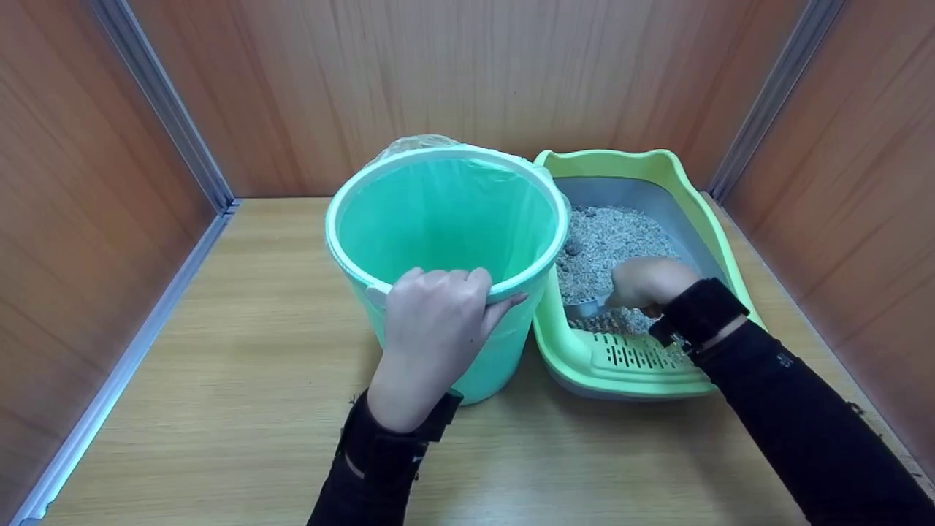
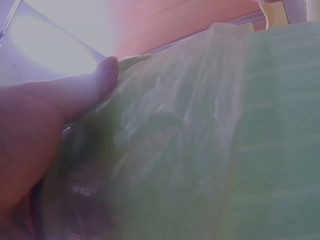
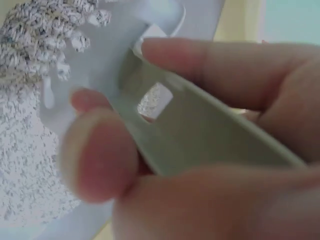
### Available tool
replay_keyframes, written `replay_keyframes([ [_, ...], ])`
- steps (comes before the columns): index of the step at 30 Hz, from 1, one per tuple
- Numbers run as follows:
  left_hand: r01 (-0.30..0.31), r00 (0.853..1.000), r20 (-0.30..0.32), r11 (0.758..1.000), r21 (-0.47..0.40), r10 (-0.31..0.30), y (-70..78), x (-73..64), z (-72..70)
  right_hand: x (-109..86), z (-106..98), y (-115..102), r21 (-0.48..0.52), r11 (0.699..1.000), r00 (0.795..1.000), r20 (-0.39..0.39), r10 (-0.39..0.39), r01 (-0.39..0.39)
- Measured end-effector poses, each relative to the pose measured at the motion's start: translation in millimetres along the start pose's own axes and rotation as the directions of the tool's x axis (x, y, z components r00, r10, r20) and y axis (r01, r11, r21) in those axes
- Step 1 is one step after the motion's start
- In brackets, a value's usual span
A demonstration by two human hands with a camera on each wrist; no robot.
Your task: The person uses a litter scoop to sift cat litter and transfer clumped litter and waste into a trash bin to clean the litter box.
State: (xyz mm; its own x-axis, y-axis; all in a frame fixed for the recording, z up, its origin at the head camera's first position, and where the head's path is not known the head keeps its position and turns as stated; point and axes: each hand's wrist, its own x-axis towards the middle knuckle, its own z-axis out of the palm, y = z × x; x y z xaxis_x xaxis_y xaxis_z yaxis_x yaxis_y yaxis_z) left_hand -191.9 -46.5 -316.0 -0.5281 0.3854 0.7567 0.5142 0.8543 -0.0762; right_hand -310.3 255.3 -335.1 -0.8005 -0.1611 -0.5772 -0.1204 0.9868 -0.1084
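My left hand (image 1: 438, 314) grips the near rim of a turquoise trash bin (image 1: 504, 351), fingers over the edge and thumb along the outside. A clear plastic liner (image 2: 170, 120) lines the bin and folds down over its outside wall in the left wrist view. To the right, my right hand (image 1: 646, 283) holds the handle of a litter scoop (image 1: 584, 308), low inside a green litter box (image 1: 719, 252). In the right wrist view the fingers wrap the scoop's hollow handle (image 3: 200, 130). Grey litter pellets (image 3: 45, 40) lie on the scoop's slotted blade, over the litter (image 1: 613, 234).
The bin stands upright against the litter box's left side. Wood-grain panels (image 1: 467, 80) with grey metal corner strips (image 1: 172, 109) close off the back and both sides. The light wooden tabletop (image 1: 241, 365) extends left and in front.
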Motion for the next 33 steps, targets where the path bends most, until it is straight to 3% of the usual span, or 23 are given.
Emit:
replay_keyframes([
  [15,0.006,1.0,0.014,1.0,-0.005,-0.006,0.4,-0.4,-0.7,38.4,2.6,5.4,0.134,0.988,0.988,-0.123,0.091,-0.074],
  [26,-0.005,1.0,0.005,1.0,0.005,0.005,0.3,-0.4,-0.5,65.1,-4.2,11.4,0.129,0.987,0.971,-0.21,0.118,-0.092],
  [33,0.0,1.0,0.002,1.0,-0.001,0.0,-0.5,-0.4,-1.4,85.3,-1.2,12.9,0.211,0.966,0.962,-0.198,0.189,-0.146],
])
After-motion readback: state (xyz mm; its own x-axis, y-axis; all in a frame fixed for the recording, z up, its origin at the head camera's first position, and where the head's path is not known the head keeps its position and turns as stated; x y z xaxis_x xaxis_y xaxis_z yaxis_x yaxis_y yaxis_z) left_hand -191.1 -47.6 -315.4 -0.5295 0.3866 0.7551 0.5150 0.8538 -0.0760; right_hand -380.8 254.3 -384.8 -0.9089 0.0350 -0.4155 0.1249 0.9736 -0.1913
